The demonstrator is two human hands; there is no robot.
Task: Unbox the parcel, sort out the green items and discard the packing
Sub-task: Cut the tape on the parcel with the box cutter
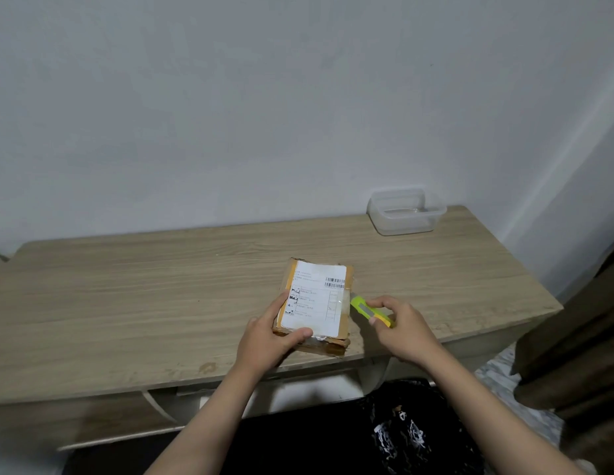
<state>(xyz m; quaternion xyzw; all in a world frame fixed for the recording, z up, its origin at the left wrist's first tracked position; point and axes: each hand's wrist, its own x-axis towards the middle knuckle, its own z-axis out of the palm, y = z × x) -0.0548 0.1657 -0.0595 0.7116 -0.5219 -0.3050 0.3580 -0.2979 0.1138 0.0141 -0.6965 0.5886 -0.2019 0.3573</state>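
Bench (pixel 127 303) left half open for passage. Near edge, right of middle, blocked by parcel (pixel 316 299). Far right corner occupied by clear plastic tub (pixel 406 214).

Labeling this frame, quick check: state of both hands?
Left hand: grips the parcel at its near left corner, on the table.
Right hand: holds a green cutter, tip at the parcel's right edge.

label text (pixel 312 296) too small to read | knife blade (pixel 351 297) unclear
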